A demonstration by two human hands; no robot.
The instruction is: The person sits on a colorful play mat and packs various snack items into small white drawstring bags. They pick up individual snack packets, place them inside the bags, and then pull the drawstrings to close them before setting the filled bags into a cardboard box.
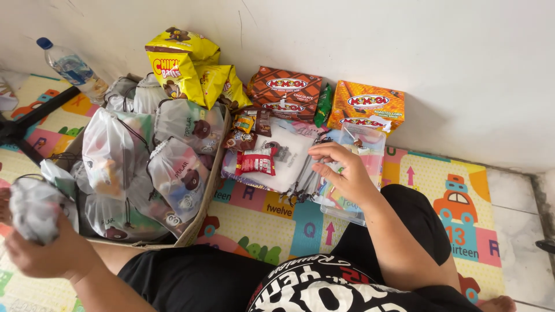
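My left hand (49,254) is at the lower left, closed around a filled white drawstring pouch (33,209) held above the play mat. My right hand (344,173) reaches forward over a clear plastic box (361,151) of small coloured items, its fingers bent and touching the contents at the box's left side; whether it grips anything is hidden. Just left of that hand lies a stack of flat white pouches (289,162) with a small red snack packet (256,162) on top.
A cardboard box (205,202) at left holds several filled drawstring pouches. Yellow snack bags (179,66), a brown snack carton (284,92) and an orange carton (366,107) line the wall. A water bottle (70,68) lies at the far left. A colourful play mat (457,208) covers the floor.
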